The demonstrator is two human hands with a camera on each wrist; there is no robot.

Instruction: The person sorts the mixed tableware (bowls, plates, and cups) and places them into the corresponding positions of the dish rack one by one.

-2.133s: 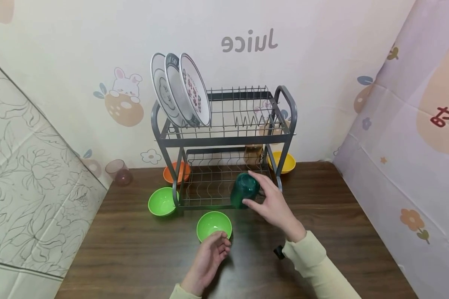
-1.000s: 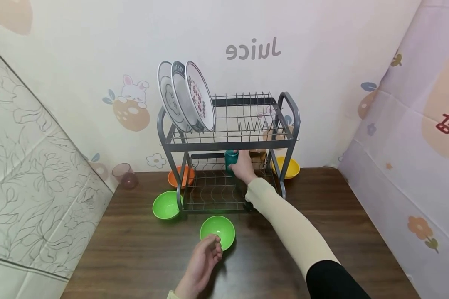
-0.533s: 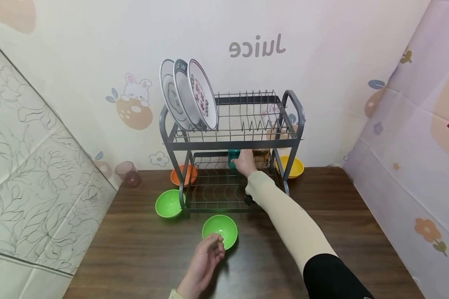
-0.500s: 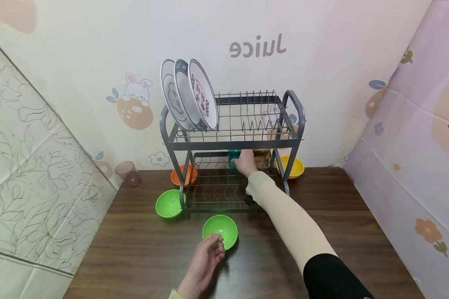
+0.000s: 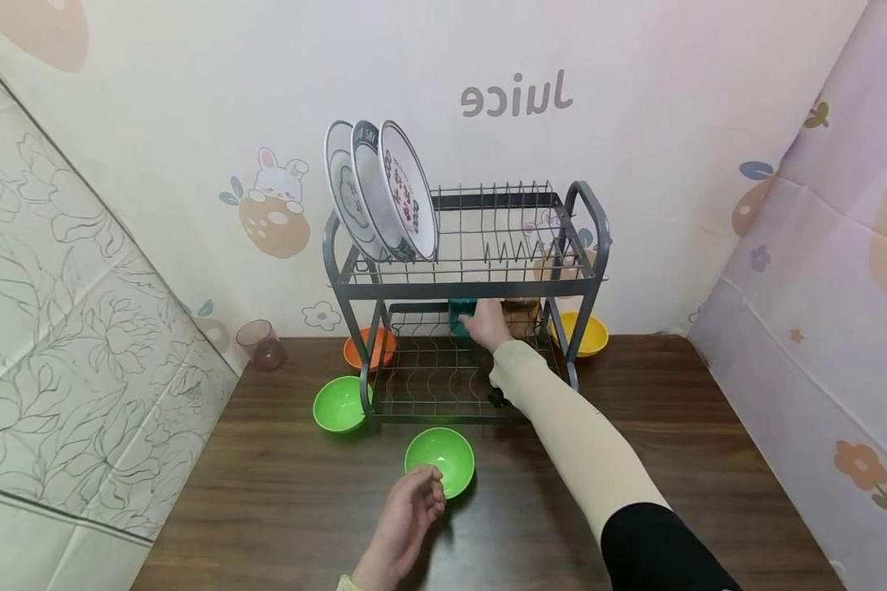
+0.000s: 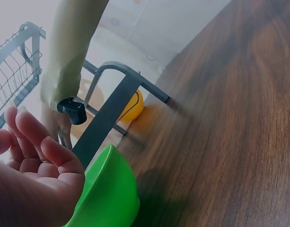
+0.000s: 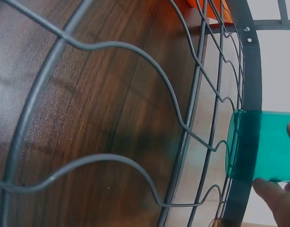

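Note:
In the head view my right hand point(image 5: 490, 324) reaches under the upper tier of the dish rack point(image 5: 473, 290) and grips a see-through teal cup point(image 5: 461, 316). The cup sits at the back of the lower tier, beside an amber cup point(image 5: 521, 314). In the right wrist view the teal cup point(image 7: 277, 146) meets the rack's wires, with fingers point(image 7: 272, 196) on one side and another fingertip on the other. My left hand point(image 5: 406, 517), fingers loosely curled, holds nothing and is close to the green bowl point(image 5: 443, 451) in front of the rack.
Several plates point(image 5: 406, 189) lean in the upper tier at the left. A second green bowl point(image 5: 338, 404) and an orange bowl point(image 5: 377, 349) stand by the rack's left side, a yellow bowl point(image 5: 587, 335) by its right. A pinkish glass point(image 5: 262, 345) is at the table's back left.
Over the two seconds my right hand has carried the teal cup from the rack's front to the back of the lower tier. Lately it barely moves; the left hand stays by the bowl.

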